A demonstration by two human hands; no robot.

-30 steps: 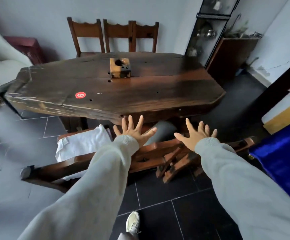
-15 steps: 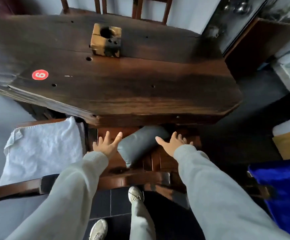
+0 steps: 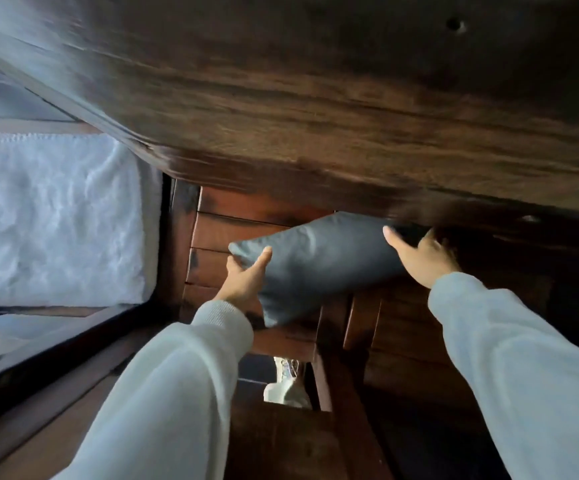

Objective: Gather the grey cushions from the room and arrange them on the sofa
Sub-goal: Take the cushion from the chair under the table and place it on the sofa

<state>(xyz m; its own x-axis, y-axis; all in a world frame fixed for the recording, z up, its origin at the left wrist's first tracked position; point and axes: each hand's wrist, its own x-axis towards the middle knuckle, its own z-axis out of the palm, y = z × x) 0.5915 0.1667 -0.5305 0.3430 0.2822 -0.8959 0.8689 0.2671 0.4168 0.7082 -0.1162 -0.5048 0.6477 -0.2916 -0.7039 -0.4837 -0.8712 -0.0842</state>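
- Both hands grip the grey cushion [image 3: 319, 265] on the wooden chair seat [image 3: 219, 233] under the table edge [image 3: 315, 133]: left hand [image 3: 245, 278] closed on its near-left corner, right hand [image 3: 419, 258] on its far end.
- Best to draw it out low, clear of the table's underside.
- A white cloth [image 3: 56, 216] covers the seat to the left; the room is dim.

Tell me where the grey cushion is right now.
In the head view, the grey cushion lies centre frame on a wooden chair seat, tucked under the dark table's edge, between the left hand and right hand.
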